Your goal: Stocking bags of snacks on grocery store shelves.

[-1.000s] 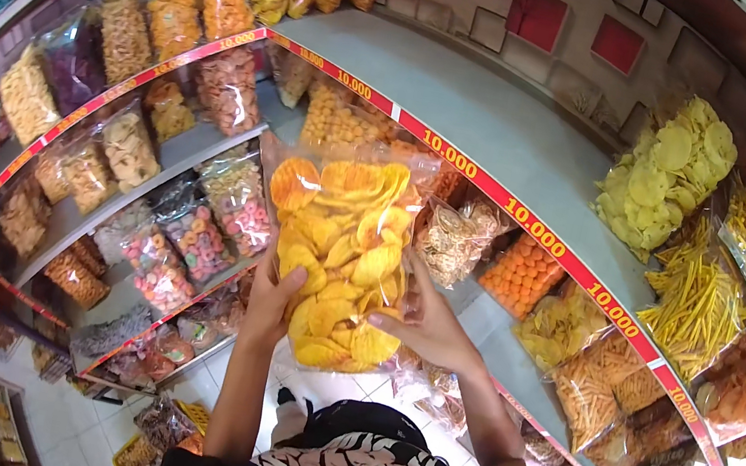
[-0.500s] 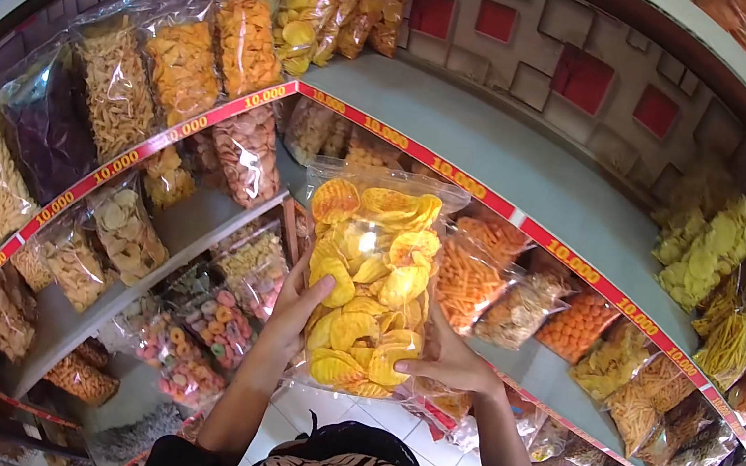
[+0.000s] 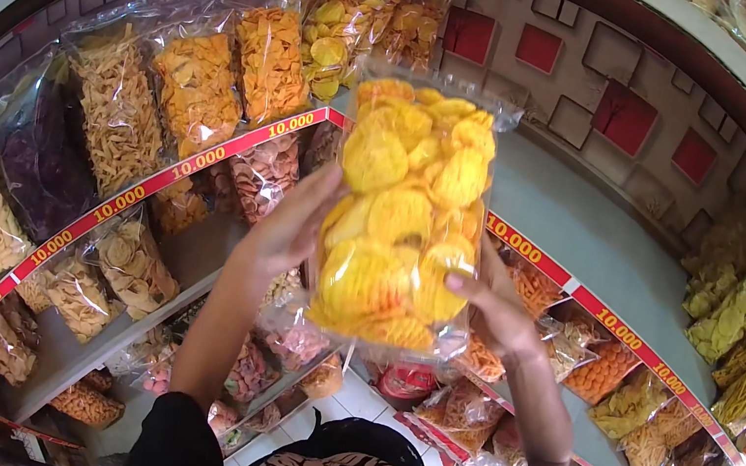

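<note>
A clear plastic bag of yellow round chips (image 3: 401,213) is held upright in front of me at the middle of the view. My left hand (image 3: 294,217) grips its left side, with the fingers partly hidden behind the bag. My right hand (image 3: 495,305) grips its right side, thumb across the front near the lower part. The bag's top stands in front of the upper shelf (image 3: 581,215) and covers part of its red-edged front.
Bagged snacks (image 3: 194,87) line the upper shelf at the left; more yellow bags (image 3: 726,295) stand at its right end. Lower shelves (image 3: 131,330) hold further bags. A patterned back wall (image 3: 625,118) rises behind the shelf. Floor tiles (image 3: 328,405) show below my arms.
Both hands have lifted the chip bag higher and slightly rightward, toward the upper shelf. The view has also shifted, showing more of the upper shelf's back wall.
</note>
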`<action>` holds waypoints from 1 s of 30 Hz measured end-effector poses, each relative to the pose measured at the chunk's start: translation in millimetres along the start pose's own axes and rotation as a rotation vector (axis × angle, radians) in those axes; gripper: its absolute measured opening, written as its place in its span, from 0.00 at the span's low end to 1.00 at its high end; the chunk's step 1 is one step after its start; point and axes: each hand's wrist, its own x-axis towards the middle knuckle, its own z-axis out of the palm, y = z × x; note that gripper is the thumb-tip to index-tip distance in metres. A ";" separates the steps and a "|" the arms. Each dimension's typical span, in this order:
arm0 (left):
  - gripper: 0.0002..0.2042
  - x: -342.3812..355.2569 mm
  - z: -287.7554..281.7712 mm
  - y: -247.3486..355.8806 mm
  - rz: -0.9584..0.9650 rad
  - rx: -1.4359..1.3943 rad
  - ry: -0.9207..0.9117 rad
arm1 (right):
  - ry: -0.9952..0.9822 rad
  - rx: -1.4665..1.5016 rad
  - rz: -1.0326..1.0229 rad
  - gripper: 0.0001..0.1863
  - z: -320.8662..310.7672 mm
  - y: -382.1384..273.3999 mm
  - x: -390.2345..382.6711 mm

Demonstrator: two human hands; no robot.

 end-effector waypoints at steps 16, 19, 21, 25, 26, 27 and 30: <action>0.29 137.2 -46.0 61.5 0.289 -0.222 -0.077 | 0.124 0.075 -0.167 0.23 -2.8 -88.8 191.8; 0.27 167.8 -50.9 64.0 0.418 0.032 0.102 | 0.124 0.138 -0.140 0.22 -20.9 -103.1 245.6; 0.30 181.5 -45.7 68.4 0.408 0.115 0.120 | 0.107 0.131 -0.169 0.22 -44.8 -111.5 285.1; 0.33 194.1 -37.1 90.4 0.478 0.201 0.248 | 0.196 0.134 -0.252 0.23 -44.2 -117.1 328.8; 0.31 199.2 -37.7 92.5 0.509 0.419 0.315 | 0.217 0.155 -0.254 0.23 -48.5 -115.7 342.5; 0.30 201.9 -38.6 97.4 0.542 0.637 0.386 | 0.230 0.173 -0.256 0.23 -48.8 -116.7 353.6; 0.26 228.1 -60.7 92.4 0.618 1.209 0.480 | 0.257 0.189 -0.257 0.25 -51.4 -122.8 380.2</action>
